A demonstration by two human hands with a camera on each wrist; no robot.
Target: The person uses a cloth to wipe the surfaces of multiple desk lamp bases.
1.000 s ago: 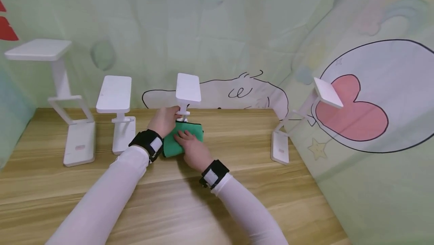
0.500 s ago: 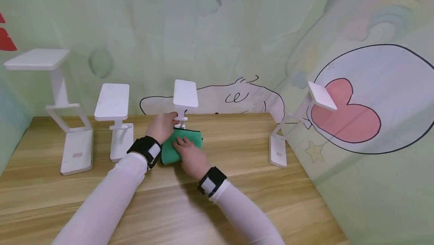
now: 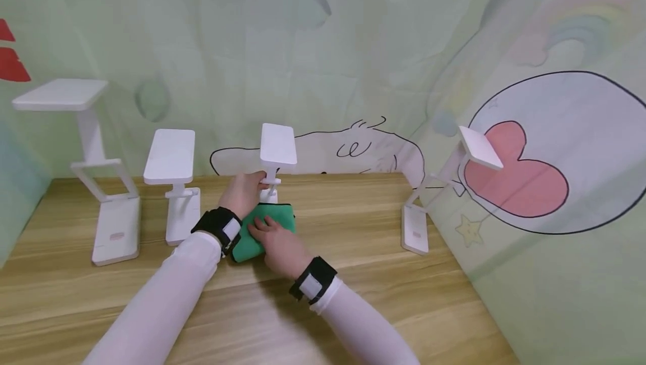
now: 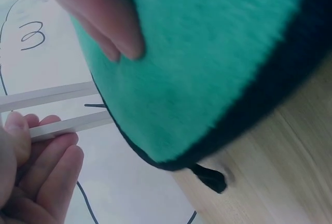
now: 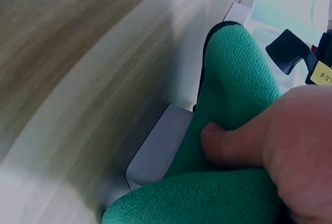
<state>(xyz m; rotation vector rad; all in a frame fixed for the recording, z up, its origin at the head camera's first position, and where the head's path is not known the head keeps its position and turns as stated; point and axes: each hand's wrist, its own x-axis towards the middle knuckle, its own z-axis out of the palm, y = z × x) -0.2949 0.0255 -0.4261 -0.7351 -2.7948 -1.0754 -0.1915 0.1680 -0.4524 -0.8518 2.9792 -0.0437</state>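
- Green cloth [image 3: 262, 230] with a dark stitched edge lies bunched over the base of the middle folding desk lamp [image 3: 276, 152], near the middle of the wooden table [image 3: 353, 297]; the right wrist view shows the white base [image 5: 155, 156] peeking out from under it.
- Your right hand [image 3: 280, 244] presses down on the cloth, thumb dug into the pile and fingers curled over the fabric, so it grips the cloth.
- Your left hand [image 3: 242, 191] sits just behind, fingers wrapped round the lamp's thin white stem [image 4: 57, 125].
- I judge the cloth soft, light and limp: it will fold and slip under your palm, so keep it gathered in a thick wad rather than by one edge.
- The lamp looks light and top-heavy with thin hinged arms, likely to tip or fold; hold it low on the stem, near the base.
- Further off, two more white lamps [image 3: 171, 185] stand to the left and another [image 3: 444, 185] to the right, before the painted backdrop [image 3: 353, 45].
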